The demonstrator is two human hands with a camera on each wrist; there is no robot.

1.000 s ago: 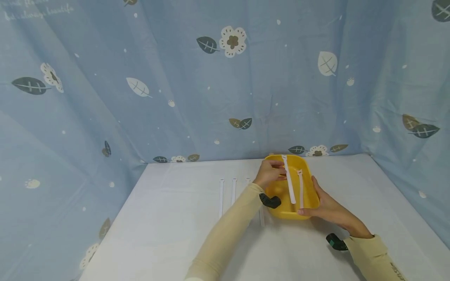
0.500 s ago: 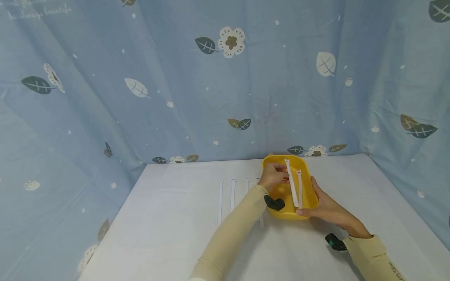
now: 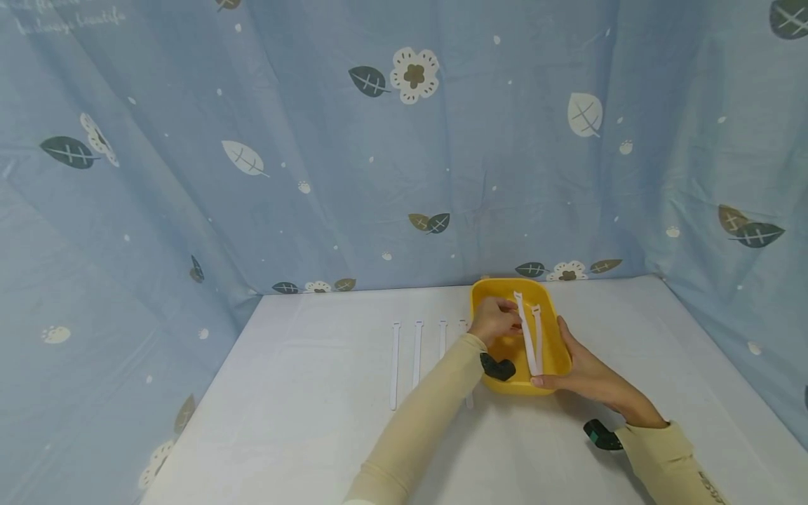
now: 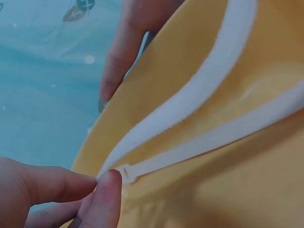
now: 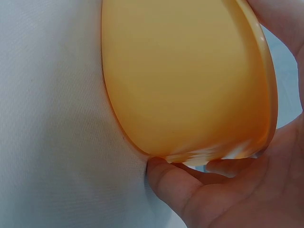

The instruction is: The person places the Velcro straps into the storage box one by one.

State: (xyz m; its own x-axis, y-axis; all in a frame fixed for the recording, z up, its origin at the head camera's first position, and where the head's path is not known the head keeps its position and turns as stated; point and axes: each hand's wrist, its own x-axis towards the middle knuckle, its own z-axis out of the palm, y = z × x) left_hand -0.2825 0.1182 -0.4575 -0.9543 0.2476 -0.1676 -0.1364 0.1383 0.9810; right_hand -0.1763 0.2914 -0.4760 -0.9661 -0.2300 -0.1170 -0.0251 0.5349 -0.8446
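Note:
My left hand (image 3: 495,320) is over a yellow plastic tray (image 3: 553,351) and pinches a white hook-and-loop cable tie (image 3: 529,347) between thumb and finger, near its slotted end. The left wrist view shows this held tie (image 4: 185,102) fuzzy and bent, hanging into the tray. A second white cable tie (image 3: 539,338) lies in the tray just right of it; its slotted head is close to my left thumb (image 4: 108,194). My right hand (image 3: 587,375) grips the tray's near right corner. In the right wrist view, its fingers (image 5: 173,183) press the outer wall near the tabletop.
Several more white cable ties (image 3: 394,365) lie side by side on the white tabletop (image 3: 303,414), left of the tray; my left forearm partly covers some. Dark wrist cameras (image 3: 602,435) sit on both wrists. A blue patterned curtain (image 3: 315,231) hangs behind and at the sides.
My left hand has moved right and slightly nearer with its cable tie, bringing it closer to the one lying in the tray. My right hand and the tray hold still.

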